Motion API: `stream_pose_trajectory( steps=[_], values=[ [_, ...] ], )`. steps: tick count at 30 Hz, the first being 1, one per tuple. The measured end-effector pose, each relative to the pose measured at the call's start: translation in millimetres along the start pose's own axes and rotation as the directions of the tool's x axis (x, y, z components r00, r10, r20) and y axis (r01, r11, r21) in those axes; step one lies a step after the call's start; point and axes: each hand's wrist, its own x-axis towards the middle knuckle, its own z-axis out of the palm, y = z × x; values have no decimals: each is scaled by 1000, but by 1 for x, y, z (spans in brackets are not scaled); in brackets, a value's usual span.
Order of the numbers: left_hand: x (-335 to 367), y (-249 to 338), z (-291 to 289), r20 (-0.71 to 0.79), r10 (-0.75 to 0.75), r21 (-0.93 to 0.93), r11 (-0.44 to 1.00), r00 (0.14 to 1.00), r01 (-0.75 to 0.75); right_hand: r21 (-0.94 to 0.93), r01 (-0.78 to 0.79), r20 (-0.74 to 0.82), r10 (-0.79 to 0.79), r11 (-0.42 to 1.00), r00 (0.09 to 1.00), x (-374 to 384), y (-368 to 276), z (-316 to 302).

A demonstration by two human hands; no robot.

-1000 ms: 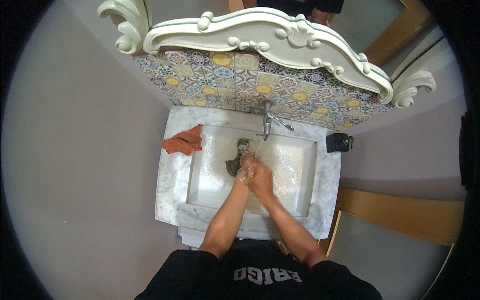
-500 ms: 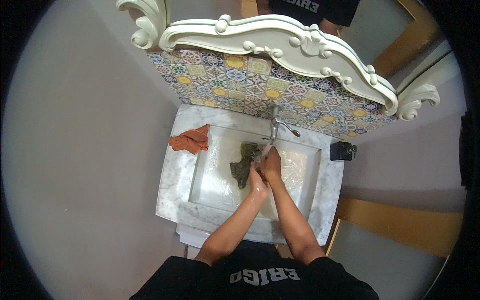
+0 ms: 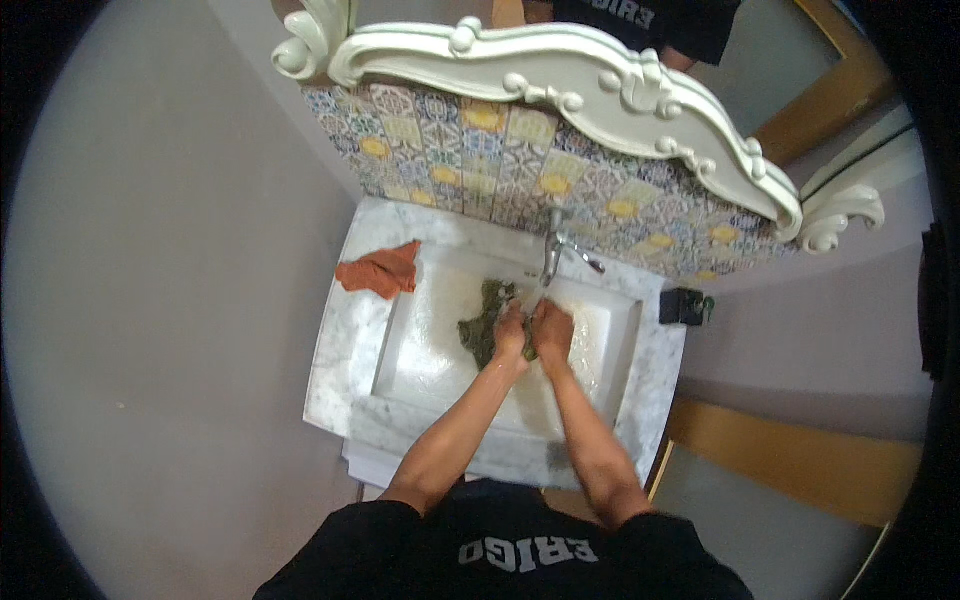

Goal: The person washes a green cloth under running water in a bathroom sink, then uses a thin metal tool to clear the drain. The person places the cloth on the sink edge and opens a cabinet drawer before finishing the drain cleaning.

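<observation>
Beneath a silver faucet [image 3: 552,258], in the head view, we held our left hand [image 3: 510,330] and right hand [image 3: 553,332] just beside each other, both curled, at a green cloth [image 3: 477,338] lying in the white basin [image 3: 412,375]; whether they pinched it, we could not tell. Running water [image 3: 537,298] glancing off them, we judged, could have splashed the marble table [image 3: 338,370] and wetted the orange cloth [image 3: 381,271] at the basin's left edge, while a slack grip might have let the green cloth slip away.
</observation>
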Motion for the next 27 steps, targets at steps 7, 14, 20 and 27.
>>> stream_pose_trajectory(
  steps=[7, 14, 20, 27],
  values=[
    [-24, 6, -19, 114, -16, -127, 991, 993, 31, -5, -8, 52, 8, 1000, 999, 16, -6, 14],
    [-24, 54, -44, 34, -69, -378, 923, 997, 77, 390, -173, -20, 196, 905, 980, 43, -27, 6],
    [2, 36, -23, 185, -199, -321, 913, 962, 250, 239, 128, 121, -161, 962, 980, -13, -60, -15],
    [-14, 7, 1, 74, -66, -226, 971, 995, 82, 76, -91, 29, 89, 993, 996, 14, -23, -21]
  ],
)
